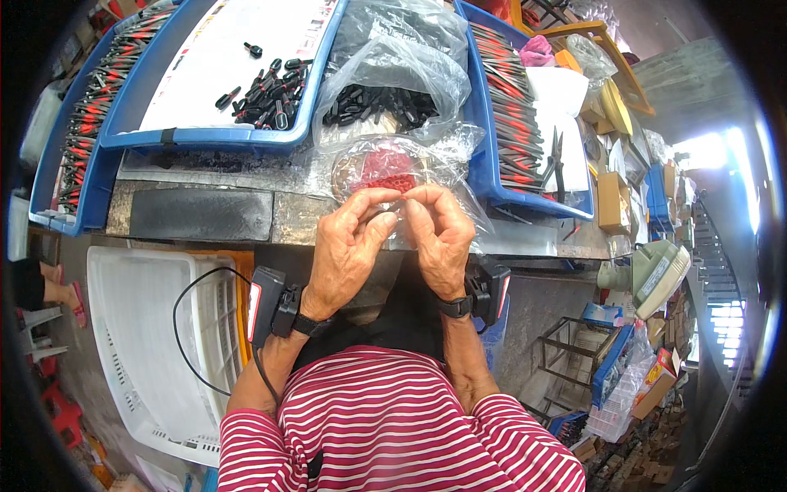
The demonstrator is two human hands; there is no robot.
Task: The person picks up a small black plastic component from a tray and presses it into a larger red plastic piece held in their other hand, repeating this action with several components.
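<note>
My left hand (346, 256) and my right hand (443, 239) meet at the bench's near edge. On each hand the thumb and forefinger are pinched together, fingertips almost touching. Whatever lies between them is too small to make out; a hint of red shows there. Just beyond the fingertips sits a clear plastic bag (447, 156) with small red pieces (387, 168) in it. Behind it, another clear bag (393, 53) lies open over a heap of black handle-like pieces (381, 105).
A blue tray (217, 138) at left holds loose black pieces (275, 94) on white paper. Rows of slim red-and-black tools (508, 107) fill a right blue tray (525, 193), beside dark pliers (556, 164). A black pad (201, 215) lies left; a white crate (139, 344) stands below.
</note>
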